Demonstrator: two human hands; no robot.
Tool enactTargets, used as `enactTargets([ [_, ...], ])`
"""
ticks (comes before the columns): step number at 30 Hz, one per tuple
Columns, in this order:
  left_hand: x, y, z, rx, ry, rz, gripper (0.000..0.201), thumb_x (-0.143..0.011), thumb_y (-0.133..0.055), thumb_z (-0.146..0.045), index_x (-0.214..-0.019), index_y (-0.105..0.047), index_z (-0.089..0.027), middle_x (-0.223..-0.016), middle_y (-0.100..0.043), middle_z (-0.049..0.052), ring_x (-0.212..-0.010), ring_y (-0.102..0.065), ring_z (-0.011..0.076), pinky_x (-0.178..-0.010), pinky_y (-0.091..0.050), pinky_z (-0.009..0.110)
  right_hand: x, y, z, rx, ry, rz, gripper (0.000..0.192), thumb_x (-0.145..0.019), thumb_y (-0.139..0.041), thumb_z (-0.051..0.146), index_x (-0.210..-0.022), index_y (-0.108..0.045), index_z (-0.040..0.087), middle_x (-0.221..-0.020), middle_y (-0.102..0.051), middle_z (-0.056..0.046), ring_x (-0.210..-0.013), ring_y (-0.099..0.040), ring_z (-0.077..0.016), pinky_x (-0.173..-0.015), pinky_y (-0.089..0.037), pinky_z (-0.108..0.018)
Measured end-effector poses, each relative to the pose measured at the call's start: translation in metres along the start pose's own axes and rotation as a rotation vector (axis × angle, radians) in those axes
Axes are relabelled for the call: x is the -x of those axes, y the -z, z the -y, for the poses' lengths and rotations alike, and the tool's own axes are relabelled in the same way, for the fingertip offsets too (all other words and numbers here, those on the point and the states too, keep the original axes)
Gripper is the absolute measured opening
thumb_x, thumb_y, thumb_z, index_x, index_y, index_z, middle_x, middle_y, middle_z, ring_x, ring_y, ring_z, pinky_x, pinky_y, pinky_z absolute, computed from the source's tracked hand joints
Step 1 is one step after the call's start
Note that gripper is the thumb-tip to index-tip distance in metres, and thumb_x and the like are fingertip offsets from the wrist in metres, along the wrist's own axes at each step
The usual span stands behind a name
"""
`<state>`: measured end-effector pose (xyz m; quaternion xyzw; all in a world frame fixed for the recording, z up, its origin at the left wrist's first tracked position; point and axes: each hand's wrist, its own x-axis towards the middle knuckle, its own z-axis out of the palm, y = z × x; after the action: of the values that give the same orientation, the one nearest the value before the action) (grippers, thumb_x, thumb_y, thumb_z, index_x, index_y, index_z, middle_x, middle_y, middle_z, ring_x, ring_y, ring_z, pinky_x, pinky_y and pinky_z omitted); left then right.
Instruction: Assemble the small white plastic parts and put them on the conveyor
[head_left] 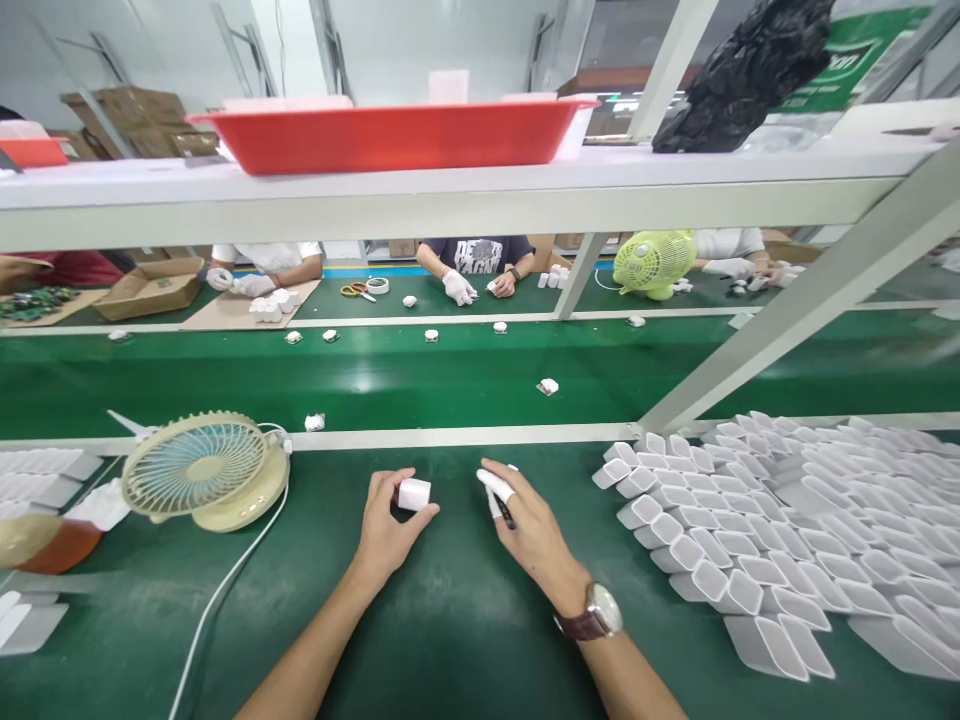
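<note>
My left hand (390,515) pinches a small white plastic casing (414,494) between thumb and fingers, just above the green work surface (450,610). To its right, apart from the casing, my right hand (529,515) is curled, with white finger cots on some fingers and a watch on the wrist. A slim dark thing (504,515) shows between its thumb and fingers; its kind is not clear. A bit of something white peeks out behind these fingers. Many open-ended white sleeves (720,580) lie massed to the right of my right hand.
A cream fan (206,470) with a white cable stands at left, near more white casings (45,475). Beyond a pale rail, a green conveyor belt (420,375) carries several small white parts (549,386). Co-workers' hands (459,288) work across it. Overhead, a shelf holds a red tray (390,140).
</note>
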<state>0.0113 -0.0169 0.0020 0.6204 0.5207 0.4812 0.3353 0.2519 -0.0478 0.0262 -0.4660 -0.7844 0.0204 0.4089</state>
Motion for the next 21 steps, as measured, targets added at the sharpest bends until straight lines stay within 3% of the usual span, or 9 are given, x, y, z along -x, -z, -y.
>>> enactTargets([
  [3, 0.001, 0.005, 0.007, -0.257, -0.222, 0.062, 0.038, -0.088, -0.072, -0.028, -0.125, -0.068, -0.027, -0.108, -0.055, 0.007, -0.096, -0.062, 0.0236, -0.088, -0.056, 0.039, 0.013, 0.019, -0.026, 0.257, -0.017, 0.119, 0.074, -0.073, -0.047, -0.009, -0.141, -0.058, 0.019, -0.140, -0.064, -0.015, -0.132, -0.061, -0.0301, -0.108, -0.055, -0.051],
  [7, 0.004, 0.005, 0.013, -0.346, -0.374, 0.161, 0.048, -0.092, -0.061, -0.017, -0.139, -0.059, -0.028, -0.109, -0.054, 0.009, -0.101, -0.060, 0.0258, -0.091, -0.055, 0.041, 0.036, 0.030, -0.044, 0.418, -0.058, 0.231, 0.071, -0.070, -0.045, -0.010, -0.132, -0.064, 0.019, -0.136, -0.066, -0.014, -0.131, -0.060, -0.0303, -0.104, -0.056, -0.049],
  [14, 0.005, 0.006, 0.011, -0.260, -0.249, 0.217, 0.055, -0.090, -0.062, -0.018, -0.143, -0.053, -0.028, -0.118, -0.055, 0.009, -0.105, -0.064, 0.0257, -0.094, -0.056, 0.039, 0.033, 0.033, -0.044, 0.449, -0.057, 0.251, 0.063, -0.078, -0.044, -0.006, -0.130, -0.067, 0.020, -0.133, -0.070, -0.012, -0.126, -0.063, -0.0296, -0.099, -0.056, -0.048],
  [18, 0.003, 0.007, 0.010, -0.157, -0.163, 0.264, 0.052, -0.088, -0.066, -0.020, -0.139, -0.057, -0.028, -0.118, -0.064, 0.008, -0.106, -0.066, 0.0264, -0.098, -0.054, 0.041, 0.015, 0.028, -0.019, 0.293, 0.003, 0.173, 0.060, -0.083, -0.045, -0.004, -0.134, -0.064, 0.018, -0.137, -0.066, -0.015, -0.128, -0.062, -0.0307, -0.102, -0.056, -0.051],
  [21, 0.004, 0.006, 0.010, -0.041, -0.101, 0.255, 0.050, -0.088, -0.068, -0.022, -0.137, -0.060, -0.029, -0.114, -0.070, 0.007, -0.103, -0.068, 0.0255, -0.100, -0.053, 0.040, 0.003, 0.012, 0.006, 0.088, 0.078, 0.182, 0.057, -0.091, -0.048, 0.001, -0.142, -0.058, 0.023, -0.139, -0.065, -0.012, -0.130, -0.062, -0.0279, -0.106, -0.056, -0.051],
])
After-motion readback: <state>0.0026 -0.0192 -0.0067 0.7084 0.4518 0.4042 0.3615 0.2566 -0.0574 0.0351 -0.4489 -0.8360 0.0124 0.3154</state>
